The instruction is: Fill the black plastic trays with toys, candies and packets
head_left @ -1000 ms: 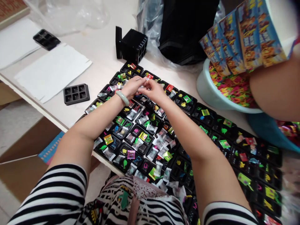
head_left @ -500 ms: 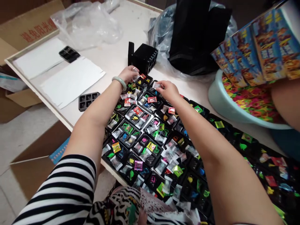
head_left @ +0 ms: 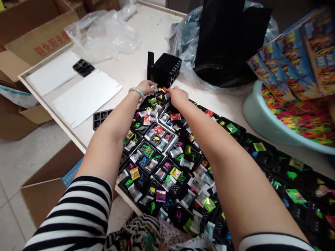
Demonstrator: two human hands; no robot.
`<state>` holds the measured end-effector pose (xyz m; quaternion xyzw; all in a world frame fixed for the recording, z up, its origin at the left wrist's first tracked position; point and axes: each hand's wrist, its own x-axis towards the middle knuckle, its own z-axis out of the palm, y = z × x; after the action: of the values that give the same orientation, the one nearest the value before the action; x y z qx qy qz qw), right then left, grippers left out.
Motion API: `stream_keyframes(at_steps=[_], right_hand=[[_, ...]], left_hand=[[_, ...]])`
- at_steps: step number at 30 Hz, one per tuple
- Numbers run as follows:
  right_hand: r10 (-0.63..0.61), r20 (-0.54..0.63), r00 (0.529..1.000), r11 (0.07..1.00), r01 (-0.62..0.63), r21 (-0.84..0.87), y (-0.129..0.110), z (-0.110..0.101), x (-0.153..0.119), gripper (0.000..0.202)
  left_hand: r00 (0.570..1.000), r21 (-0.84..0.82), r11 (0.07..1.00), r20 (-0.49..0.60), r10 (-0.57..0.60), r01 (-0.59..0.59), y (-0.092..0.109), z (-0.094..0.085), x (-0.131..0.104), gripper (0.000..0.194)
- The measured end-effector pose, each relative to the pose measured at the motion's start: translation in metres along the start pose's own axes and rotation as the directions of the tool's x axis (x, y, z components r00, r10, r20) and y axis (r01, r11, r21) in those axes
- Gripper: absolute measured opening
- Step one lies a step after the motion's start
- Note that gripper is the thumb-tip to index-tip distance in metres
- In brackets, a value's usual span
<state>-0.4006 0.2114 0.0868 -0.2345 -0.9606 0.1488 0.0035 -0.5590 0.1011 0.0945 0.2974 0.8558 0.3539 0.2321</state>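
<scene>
My left hand, with a pale bangle on its wrist, pinches a small clear packet at the far end of the rows of black trays. Close by on the right, my right hand is closed, its fingertips over the same far tray. A whitish bit of packet shows at those fingertips, partly hidden. A red packet lies between the hands. The nearer trays hold clear packets, bright wrappers such as a red packet, and small coloured plastic toys.
Stacked black trays stand just beyond my hands. A pale blue basin of colourful pieces, with printed cards above it, is on the right. White sheets and a plastic bag lie left; a black bag stands behind.
My right hand has moved left to the far tray, bringing its clear packet close to my left hand. My left hand has dipped slightly toward that tray. The view has shifted a little.
</scene>
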Motion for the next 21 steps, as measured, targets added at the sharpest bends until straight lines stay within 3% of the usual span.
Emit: stream_keyframes(at_steps=[6, 13, 17, 21], right_hand=[[-0.023, -0.059, 0.998, 0.998, 0.026, 0.05, 0.009, 0.005, -0.001, 0.047], [-0.21, 0.069, 0.975, 0.977, 0.213, -0.031, 0.02, 0.01, -0.013, 0.041], [-0.184, 0.099, 0.978, 0.98, 0.191, -0.062, 0.02, 0.011, -0.015, 0.035], [-0.193, 0.092, 0.977, 0.98, 0.197, -0.037, 0.02, 0.009, -0.014, 0.03]], left_hand=[[1.0, -0.024, 0.999, -0.015, 0.022, -0.022, -0.007, -0.002, -0.002, 0.013], [0.999, -0.024, 0.999, 0.012, 0.033, -0.033, -0.006, -0.008, -0.014, 0.015], [0.994, -0.026, 0.999, -0.112, 0.015, -0.018, -0.004, -0.001, -0.015, 0.019], [0.985, -0.029, 0.999, -0.171, 0.025, -0.03, -0.006, 0.002, -0.018, 0.017]])
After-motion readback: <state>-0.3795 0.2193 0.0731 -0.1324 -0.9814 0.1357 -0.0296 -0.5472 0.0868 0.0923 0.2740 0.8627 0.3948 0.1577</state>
